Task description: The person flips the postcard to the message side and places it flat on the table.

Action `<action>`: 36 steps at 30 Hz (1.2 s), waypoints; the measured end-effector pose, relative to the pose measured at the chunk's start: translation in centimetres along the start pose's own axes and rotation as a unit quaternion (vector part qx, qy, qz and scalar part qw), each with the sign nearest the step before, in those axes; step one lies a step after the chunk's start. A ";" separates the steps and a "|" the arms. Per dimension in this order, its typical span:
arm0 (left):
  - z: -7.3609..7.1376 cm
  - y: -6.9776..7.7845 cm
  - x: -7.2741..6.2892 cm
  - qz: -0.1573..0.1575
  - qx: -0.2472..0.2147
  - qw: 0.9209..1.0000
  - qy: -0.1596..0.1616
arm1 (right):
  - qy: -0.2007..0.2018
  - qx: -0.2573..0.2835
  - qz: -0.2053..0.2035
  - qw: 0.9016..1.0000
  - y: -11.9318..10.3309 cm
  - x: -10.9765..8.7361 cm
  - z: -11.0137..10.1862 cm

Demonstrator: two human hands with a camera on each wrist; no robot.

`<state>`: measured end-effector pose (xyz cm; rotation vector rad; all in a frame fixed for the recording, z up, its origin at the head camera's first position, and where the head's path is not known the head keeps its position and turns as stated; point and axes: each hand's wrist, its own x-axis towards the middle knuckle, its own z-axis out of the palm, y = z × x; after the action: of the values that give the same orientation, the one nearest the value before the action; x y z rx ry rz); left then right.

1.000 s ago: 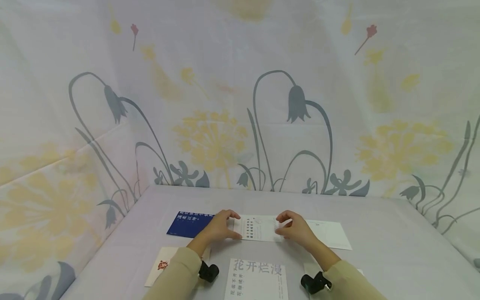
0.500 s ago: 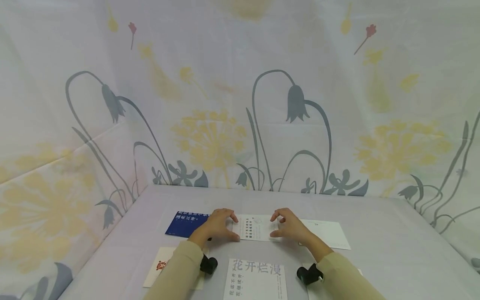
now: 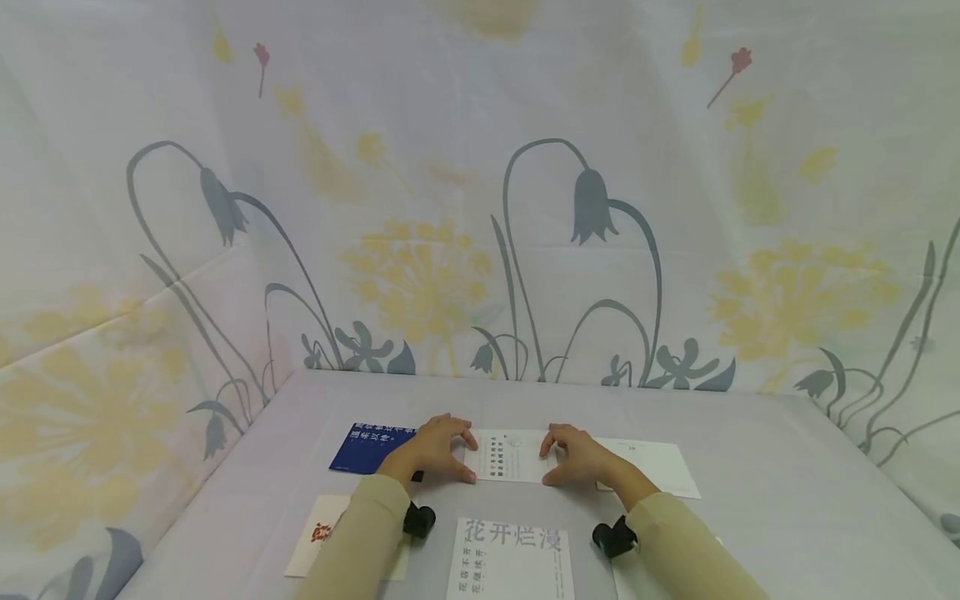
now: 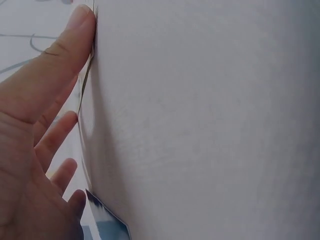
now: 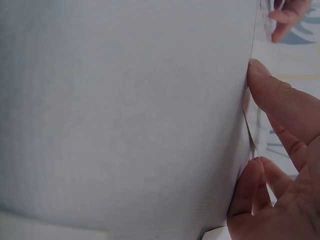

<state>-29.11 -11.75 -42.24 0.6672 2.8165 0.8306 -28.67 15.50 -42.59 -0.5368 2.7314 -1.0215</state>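
Note:
A white postcard [image 3: 510, 457] with dark vertical lettering and a faint round mark lies at the middle of the table. My left hand [image 3: 441, 448] holds its left end, thumb at the near corner and fingertips toward the far one. At the right end, my right hand [image 3: 576, 458] holds it in the same way, fingers curved. Seen from the right wrist, the near edge bows up slightly between thumb [image 5: 260, 72] and fingers. The left wrist view shows the left thumb [image 4: 80, 20] right at the card's edge, with other fingers spread behind.
A blue card [image 3: 367, 448] lies left of my left hand, and a blank white card [image 3: 656, 468] sits partly under my right hand. Nearer are a square card with large grey characters [image 3: 510, 562] and a cream card with a red print [image 3: 311, 537].
My right hand has shifted slightly left, and its thumb has come down to the postcard's near right corner. The left hand stays nearly in place at the left end.

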 end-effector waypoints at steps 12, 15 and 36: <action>0.0 0.2 0.2 0.010 0.032 0.999 0.006 | 0.021 0.008 -0.002 1.000 0.1 0.0 0.3; 0.0 0.2 0.2 0.009 0.031 0.999 0.006 | 0.032 0.009 -0.008 0.999 0.0 -0.1 0.4; 0.3 0.7 -0.1 -0.009 -0.025 0.999 0.039 | 0.130 0.015 -0.025 0.991 -0.6 -0.9 0.9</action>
<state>-28.63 -11.09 -42.11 0.6145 2.8545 0.9408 -27.45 14.92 -42.80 -0.5019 2.9339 -1.2226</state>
